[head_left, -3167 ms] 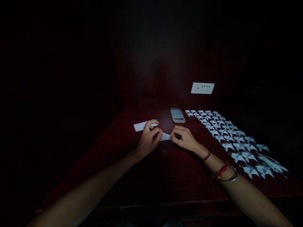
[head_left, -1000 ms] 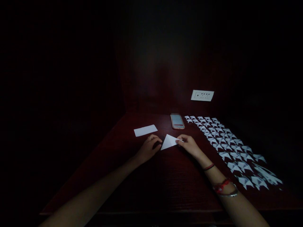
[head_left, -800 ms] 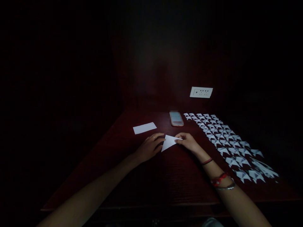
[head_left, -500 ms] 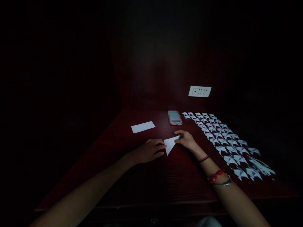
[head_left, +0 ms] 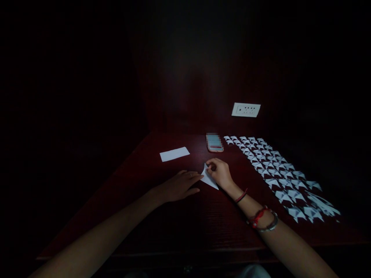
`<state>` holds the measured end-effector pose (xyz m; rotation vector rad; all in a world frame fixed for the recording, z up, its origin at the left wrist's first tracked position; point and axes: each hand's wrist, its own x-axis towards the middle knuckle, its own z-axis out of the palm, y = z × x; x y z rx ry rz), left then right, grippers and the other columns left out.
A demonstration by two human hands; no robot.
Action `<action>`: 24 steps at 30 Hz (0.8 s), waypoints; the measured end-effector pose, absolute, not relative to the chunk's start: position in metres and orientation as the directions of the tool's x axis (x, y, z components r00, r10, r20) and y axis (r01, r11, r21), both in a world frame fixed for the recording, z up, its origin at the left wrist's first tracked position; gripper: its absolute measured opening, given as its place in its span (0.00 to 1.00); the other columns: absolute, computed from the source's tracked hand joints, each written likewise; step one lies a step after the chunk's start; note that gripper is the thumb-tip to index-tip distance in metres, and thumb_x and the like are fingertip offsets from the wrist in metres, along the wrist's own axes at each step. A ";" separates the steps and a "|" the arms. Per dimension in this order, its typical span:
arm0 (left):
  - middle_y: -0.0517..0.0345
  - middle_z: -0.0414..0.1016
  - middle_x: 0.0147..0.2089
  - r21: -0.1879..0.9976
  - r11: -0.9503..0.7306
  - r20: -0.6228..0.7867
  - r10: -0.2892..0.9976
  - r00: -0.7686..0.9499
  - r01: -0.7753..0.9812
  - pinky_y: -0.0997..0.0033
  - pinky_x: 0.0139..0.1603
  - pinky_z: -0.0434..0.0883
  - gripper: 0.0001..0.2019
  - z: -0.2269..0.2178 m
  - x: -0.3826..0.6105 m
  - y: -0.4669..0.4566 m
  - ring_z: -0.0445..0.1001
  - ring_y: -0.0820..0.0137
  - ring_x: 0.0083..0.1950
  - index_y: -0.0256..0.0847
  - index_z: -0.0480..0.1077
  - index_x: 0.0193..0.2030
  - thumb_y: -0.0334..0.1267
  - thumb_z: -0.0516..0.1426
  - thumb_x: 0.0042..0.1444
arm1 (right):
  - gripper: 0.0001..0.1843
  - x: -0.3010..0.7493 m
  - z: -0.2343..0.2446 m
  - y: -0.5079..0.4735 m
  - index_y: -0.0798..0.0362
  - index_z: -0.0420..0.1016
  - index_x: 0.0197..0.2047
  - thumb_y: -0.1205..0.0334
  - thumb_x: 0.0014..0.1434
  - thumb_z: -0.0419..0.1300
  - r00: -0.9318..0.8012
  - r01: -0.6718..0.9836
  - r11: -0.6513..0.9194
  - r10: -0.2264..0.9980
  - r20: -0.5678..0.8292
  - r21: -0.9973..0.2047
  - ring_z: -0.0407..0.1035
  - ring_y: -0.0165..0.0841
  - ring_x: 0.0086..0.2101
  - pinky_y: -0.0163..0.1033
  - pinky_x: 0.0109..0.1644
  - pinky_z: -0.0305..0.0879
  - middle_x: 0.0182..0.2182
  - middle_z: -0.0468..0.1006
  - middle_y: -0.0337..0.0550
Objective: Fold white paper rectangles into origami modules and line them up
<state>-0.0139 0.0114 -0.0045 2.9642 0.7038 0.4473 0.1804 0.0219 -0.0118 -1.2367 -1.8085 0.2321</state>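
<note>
A small white folded paper triangle (head_left: 209, 180) lies on the dark red wooden table (head_left: 179, 216) between my hands. My left hand (head_left: 179, 185) rests flat on the table, fingers stretched out, fingertips touching the triangle's left edge. My right hand (head_left: 219, 172) is curled over the triangle's upper right part, fingers pinched on its top corner. Red and metal bracelets sit on my right wrist.
A flat white paper strip (head_left: 174, 153) lies behind my left hand. A phone (head_left: 214, 142) with a lit screen lies at the back. Several folded paper pieces (head_left: 278, 173) in rows fill the table's right side. A white wall socket (head_left: 245, 109) is behind them.
The paper went from a strip held between both hands to a folded triangle. The triangle has been turned, and my right hand has moved left over it. My left hand has flattened beside it.
</note>
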 end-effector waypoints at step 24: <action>0.58 0.56 0.56 0.065 -0.885 0.212 0.463 0.860 0.461 0.63 0.52 0.53 0.19 -0.005 -0.021 0.012 0.53 0.64 0.56 0.48 0.52 0.56 0.43 0.46 0.57 | 0.13 0.188 -0.011 0.015 0.54 0.75 0.32 0.75 0.49 0.52 -0.520 0.611 0.697 0.711 0.474 -0.375 0.66 0.29 0.35 0.34 0.39 0.63 0.34 0.71 0.44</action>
